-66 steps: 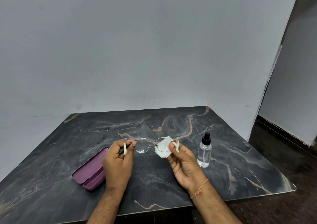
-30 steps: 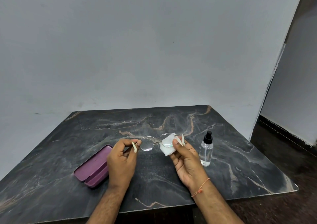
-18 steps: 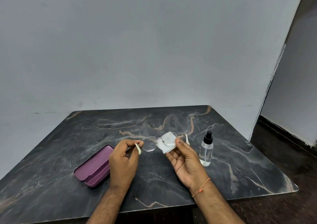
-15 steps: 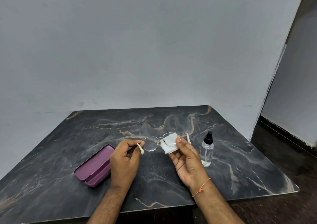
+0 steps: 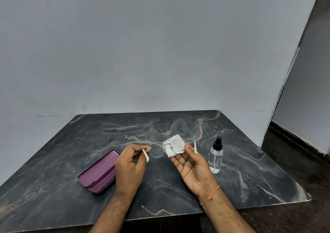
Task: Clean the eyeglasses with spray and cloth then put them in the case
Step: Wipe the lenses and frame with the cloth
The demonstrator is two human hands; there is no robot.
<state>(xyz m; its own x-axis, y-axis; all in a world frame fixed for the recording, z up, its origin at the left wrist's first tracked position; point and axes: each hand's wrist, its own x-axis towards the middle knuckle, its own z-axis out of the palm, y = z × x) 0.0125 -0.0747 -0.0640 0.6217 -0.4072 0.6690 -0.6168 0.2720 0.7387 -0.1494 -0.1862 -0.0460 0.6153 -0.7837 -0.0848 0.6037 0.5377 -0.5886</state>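
1. Two bare hands hold one pair of eyeglasses (image 5: 167,148) up above the dark marble bench (image 5: 178,188), and a thin orange thread circles the right wrist.
2. On the left hand (image 5: 129,168) the fingers are curled, thumb and forefinger pinched together on the hinge end of the frame beside the left lens, with the cream temple tip (image 5: 145,155) hanging below.
3. On the right hand (image 5: 193,168), palm up, the fingers lie behind one white cloth (image 5: 170,140) while the thumb presses on the rim of the right lens (so cloth and lens sit clamped between thumb and fingers).
4. One purple case (image 5: 99,172) rests on the bench just left of the left hand, lying open; whether anything lies inside cannot be told.
5. One clear spray bottle (image 5: 216,158) with a black nozzle stands upright on the bench just right of the right hand, not touching it.
6. Behind the bench rises a plain grey wall (image 5: 160,45).
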